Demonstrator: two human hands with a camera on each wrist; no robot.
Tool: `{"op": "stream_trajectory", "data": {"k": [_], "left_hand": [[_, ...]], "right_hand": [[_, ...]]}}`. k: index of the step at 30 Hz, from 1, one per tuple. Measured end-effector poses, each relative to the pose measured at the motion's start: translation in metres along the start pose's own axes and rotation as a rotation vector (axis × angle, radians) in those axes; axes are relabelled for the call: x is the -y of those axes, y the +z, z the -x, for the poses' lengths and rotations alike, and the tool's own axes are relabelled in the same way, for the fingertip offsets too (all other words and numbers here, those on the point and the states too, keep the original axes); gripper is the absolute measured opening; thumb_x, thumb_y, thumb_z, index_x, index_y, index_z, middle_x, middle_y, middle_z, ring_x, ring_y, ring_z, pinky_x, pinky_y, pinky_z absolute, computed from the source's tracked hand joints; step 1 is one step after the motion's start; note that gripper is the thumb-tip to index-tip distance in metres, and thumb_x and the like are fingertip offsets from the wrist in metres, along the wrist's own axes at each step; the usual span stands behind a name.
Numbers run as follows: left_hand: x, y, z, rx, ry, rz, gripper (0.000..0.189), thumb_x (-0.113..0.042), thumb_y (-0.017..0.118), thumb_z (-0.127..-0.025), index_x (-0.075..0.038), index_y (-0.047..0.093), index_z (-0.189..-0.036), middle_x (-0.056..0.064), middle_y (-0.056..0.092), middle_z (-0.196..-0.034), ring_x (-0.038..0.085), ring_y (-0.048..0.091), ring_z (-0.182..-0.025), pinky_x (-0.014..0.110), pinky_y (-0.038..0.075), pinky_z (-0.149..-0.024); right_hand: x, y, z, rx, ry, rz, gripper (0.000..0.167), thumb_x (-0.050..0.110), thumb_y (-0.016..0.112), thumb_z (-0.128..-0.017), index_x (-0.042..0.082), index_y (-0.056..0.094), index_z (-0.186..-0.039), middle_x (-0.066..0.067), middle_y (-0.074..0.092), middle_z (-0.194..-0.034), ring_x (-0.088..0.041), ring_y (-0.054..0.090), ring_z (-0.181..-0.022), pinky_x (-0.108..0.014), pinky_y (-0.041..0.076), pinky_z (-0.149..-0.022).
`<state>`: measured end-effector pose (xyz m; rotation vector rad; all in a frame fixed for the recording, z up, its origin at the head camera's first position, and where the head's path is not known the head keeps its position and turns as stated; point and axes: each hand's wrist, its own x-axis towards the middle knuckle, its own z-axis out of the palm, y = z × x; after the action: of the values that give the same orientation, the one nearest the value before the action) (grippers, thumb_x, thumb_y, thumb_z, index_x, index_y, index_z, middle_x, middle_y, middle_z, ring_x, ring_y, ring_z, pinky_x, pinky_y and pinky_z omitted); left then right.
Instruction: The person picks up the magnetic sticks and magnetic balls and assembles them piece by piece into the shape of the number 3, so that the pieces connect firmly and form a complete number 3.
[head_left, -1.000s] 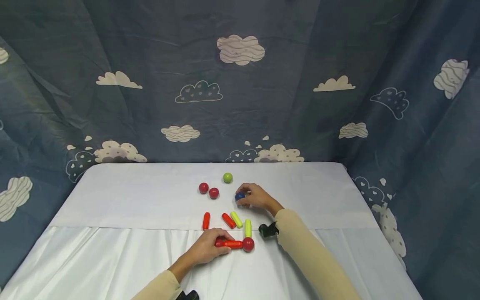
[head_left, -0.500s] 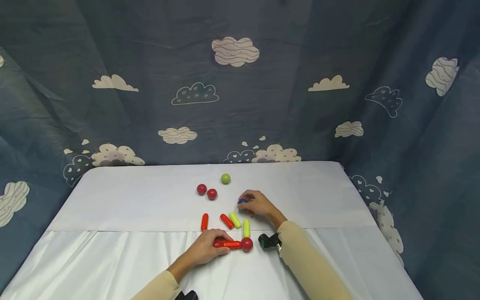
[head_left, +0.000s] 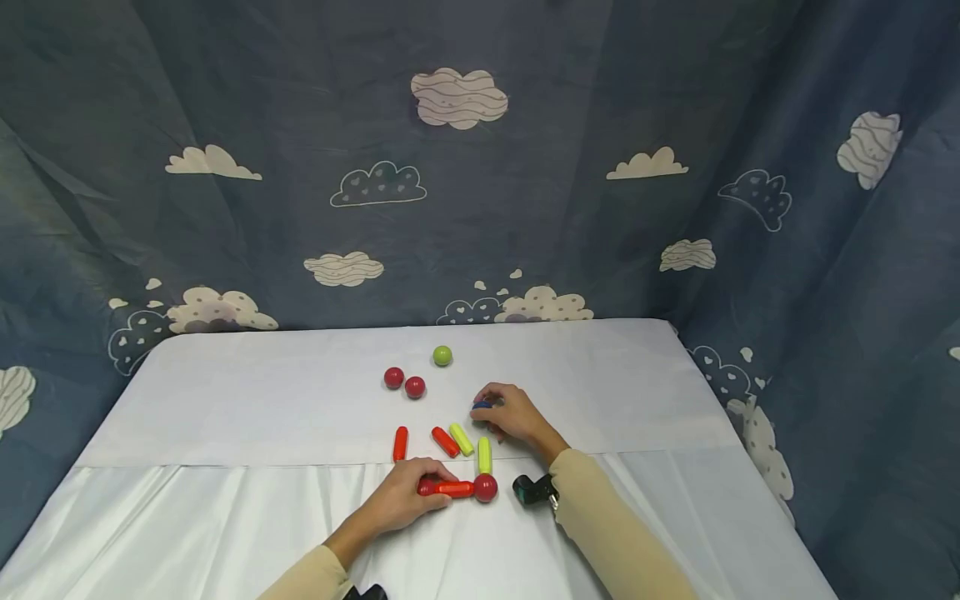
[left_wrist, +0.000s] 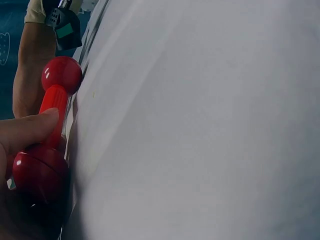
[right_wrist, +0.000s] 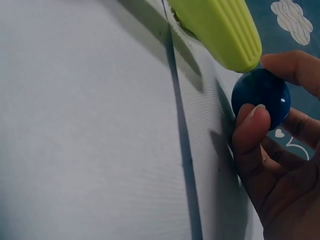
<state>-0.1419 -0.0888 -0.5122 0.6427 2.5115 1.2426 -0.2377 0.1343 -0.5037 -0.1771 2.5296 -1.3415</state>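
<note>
My left hand (head_left: pixel 405 497) grips a red ridged rod (left_wrist: pixel 54 102) lying along the table. One red ball (left_wrist: pixel 62 75) sits at the rod's far end and another red ball (left_wrist: pixel 40 172) at the end by my palm. A yellow-green stick (head_left: pixel 484 455) stretches away from the rod's right-hand ball. Between the thumb and fingers of my right hand (head_left: pixel 517 414) is a blue ball (right_wrist: pixel 261 97), pinched just behind that stick. In the right wrist view a ridged yellow-green stick end (right_wrist: pixel 235 40) appears beside the blue ball; whether they touch I cannot tell.
Beyond the hands lie two loose red balls (head_left: pixel 415 387) and a green ball (head_left: pixel 442 356). Two red sticks (head_left: pixel 401 444) and another yellow-green stick (head_left: pixel 461 439) rest nearer on the white tablecloth (head_left: pixel 225 400). A cloud-patterned curtain (head_left: pixel 525 208) hangs behind.
My right hand has drawn the blue ball slightly nearer to me, toward the yellow-green stick. The left hand keeps its grip on the red rod. The head view has shifted a little.
</note>
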Motion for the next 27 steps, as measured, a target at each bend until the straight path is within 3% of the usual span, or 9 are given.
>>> {"op": "stream_trajectory", "data": {"k": [7,15,27], "left_hand": [[0.001,-0.003,0.002,-0.008,0.001,0.001,0.02,-0.02,0.077,-0.08,-0.019,0.07,-0.099,-0.004,0.064,-0.102,0.016,0.055,-0.096,0.039,0.043,-0.088],[0.001,0.001,0.002,-0.017,-0.003,-0.006,0.019,-0.02,0.078,-0.08,-0.02,0.071,-0.098,-0.004,0.064,-0.102,0.018,0.056,-0.097,0.04,0.043,-0.088],[-0.001,-0.002,0.0,-0.012,-0.011,-0.001,0.019,-0.019,0.078,-0.08,-0.019,0.07,-0.098,-0.002,0.065,-0.104,0.019,0.056,-0.099,0.044,0.043,-0.09]], "right_hand": [[0.002,0.004,0.002,-0.018,0.005,0.015,0.022,0.02,0.075,-0.083,0.008,0.066,-0.099,-0.005,0.06,-0.086,-0.015,0.051,-0.052,-0.026,0.045,-0.048],[0.0,0.007,0.015,-0.057,-0.058,0.079,0.021,0.021,0.076,-0.081,0.011,0.066,-0.097,0.0,0.061,-0.091,-0.016,0.051,-0.082,-0.029,0.042,-0.07],[-0.002,0.008,0.021,-0.071,-0.067,0.06,0.02,0.021,0.076,-0.08,0.011,0.066,-0.095,-0.001,0.062,-0.091,-0.017,0.051,-0.077,-0.03,0.042,-0.066]]}}
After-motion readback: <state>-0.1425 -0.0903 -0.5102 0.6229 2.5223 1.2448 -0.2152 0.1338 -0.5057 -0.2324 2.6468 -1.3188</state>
